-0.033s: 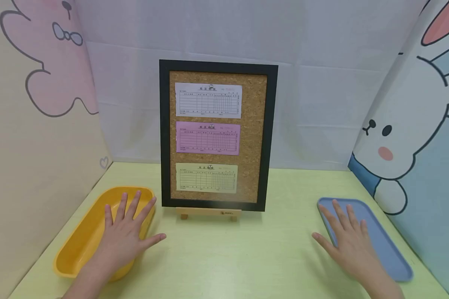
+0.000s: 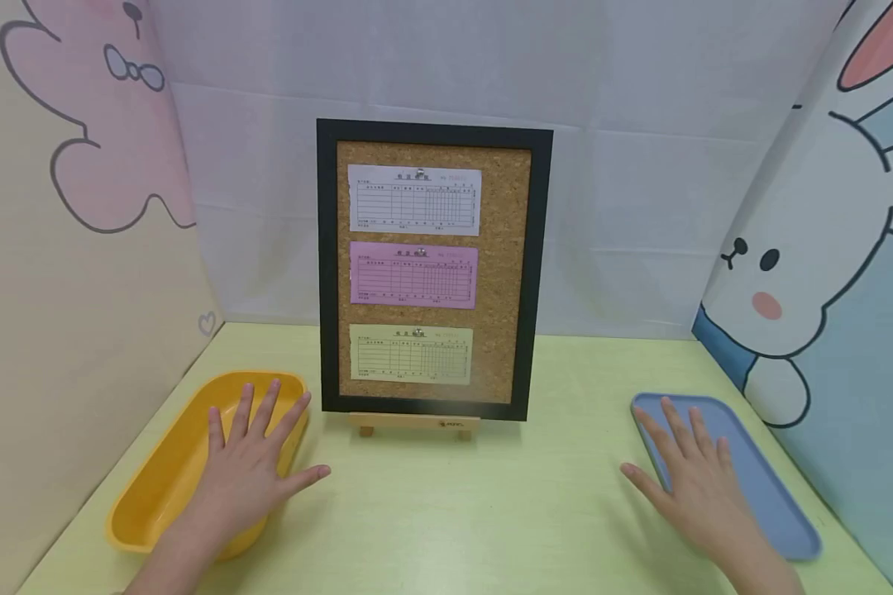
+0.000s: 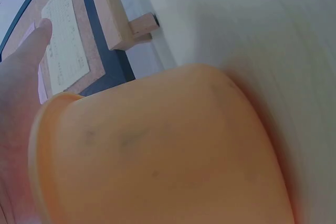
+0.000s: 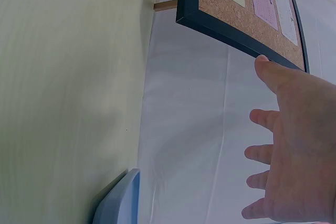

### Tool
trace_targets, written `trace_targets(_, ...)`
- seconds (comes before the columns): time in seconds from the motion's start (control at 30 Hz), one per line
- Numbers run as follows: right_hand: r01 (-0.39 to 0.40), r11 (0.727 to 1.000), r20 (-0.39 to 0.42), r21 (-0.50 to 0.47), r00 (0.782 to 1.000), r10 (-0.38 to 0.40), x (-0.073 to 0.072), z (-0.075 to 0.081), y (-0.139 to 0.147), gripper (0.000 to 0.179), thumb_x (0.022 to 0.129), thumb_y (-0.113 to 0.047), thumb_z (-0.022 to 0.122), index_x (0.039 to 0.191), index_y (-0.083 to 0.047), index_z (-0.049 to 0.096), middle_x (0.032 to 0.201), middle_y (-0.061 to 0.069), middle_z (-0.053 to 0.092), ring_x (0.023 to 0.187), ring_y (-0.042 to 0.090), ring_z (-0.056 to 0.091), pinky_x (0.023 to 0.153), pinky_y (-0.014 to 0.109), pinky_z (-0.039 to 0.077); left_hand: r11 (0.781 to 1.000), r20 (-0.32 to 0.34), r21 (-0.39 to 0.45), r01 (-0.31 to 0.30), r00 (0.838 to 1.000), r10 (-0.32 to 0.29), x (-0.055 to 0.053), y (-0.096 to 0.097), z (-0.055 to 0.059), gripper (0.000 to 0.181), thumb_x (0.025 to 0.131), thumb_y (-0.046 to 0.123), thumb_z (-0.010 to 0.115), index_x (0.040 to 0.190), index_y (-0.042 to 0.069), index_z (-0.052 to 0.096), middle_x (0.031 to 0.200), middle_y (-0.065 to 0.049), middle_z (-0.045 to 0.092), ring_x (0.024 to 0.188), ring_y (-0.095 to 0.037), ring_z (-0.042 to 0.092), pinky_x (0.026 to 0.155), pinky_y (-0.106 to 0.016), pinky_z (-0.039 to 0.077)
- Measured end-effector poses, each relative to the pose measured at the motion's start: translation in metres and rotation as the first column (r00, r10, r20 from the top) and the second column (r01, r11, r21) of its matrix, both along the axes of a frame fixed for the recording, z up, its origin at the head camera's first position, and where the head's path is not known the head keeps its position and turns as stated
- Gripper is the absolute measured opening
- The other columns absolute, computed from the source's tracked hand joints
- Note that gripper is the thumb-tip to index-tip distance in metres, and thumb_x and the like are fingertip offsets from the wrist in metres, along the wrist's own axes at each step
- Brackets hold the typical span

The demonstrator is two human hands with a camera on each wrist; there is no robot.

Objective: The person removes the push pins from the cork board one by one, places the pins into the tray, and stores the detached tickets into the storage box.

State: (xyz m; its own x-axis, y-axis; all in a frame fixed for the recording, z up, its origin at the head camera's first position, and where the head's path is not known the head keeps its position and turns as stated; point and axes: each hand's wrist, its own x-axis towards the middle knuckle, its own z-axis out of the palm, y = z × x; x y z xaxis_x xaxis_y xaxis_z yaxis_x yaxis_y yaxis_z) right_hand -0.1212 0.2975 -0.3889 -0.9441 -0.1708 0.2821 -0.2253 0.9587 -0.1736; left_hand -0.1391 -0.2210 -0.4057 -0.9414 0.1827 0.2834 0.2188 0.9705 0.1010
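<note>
My left hand (image 2: 247, 473) is spread flat above the yellow tray (image 2: 165, 446), fingers straight, holding nothing. On the other side, my right hand (image 2: 695, 487) hovers with spread fingers over the left part of the blue tray (image 2: 770, 512). Between them a black-framed cork board (image 2: 502, 273) stands on a small wooden easel (image 2: 415, 421). Three printed slips are pinned to it, one above another: a white slip (image 2: 415, 201), a pink slip (image 2: 413, 277) and a pale yellow slip (image 2: 411, 355). A metallic pin shows at the top of each.
The pale yellow-green table (image 2: 446, 512) carries both trays and the easel. Behind hangs a white cloth (image 2: 640, 165). Cartoon-printed panels close off the sides, a cream and pink one (image 2: 104, 289) at left and a blue one with a rabbit (image 2: 863, 364) at right.
</note>
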Motion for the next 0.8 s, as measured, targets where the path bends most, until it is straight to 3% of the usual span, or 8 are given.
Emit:
trace_targets(0.37, -0.011, 1.000, -0.011, -0.016, 1.000, 0.011, 0.0012, 0.0015, -0.0012, 0.075, 0.091, -0.048, 0.056, 0.151, -0.026, 0.017, 0.158, 0.012, 0.005, 0.142, 0.039, -0.010, 0.101, 0.072, -0.004, 1.000, -0.024, -0.005, 0.000, 1.000, 0.000, -0.0005, -0.0004, -0.0003, 0.096, 0.075, 0.077, 0.052, 0.151, 0.032, 0.015, 0.157, -0.015, 0.008, 0.142, -0.032, -0.019, 0.104, -0.062, -0.018)
trace_targets(0.8, -0.024, 1.000, -0.030, -0.019, 0.999, 0.023, -0.0004, 0.0069, -0.0033, 0.074, 0.091, -0.047, 0.056, 0.151, -0.024, 0.019, 0.159, 0.011, 0.004, 0.143, 0.040, -0.008, 0.102, 0.071, -0.005, 1.000, -0.041, -0.021, 0.000, 0.999, -0.001, -0.0017, -0.0010, 0.0048, 0.096, 0.076, 0.077, 0.050, 0.152, 0.031, 0.012, 0.158, -0.013, 0.001, 0.142, -0.033, -0.020, 0.103, -0.060, -0.021)
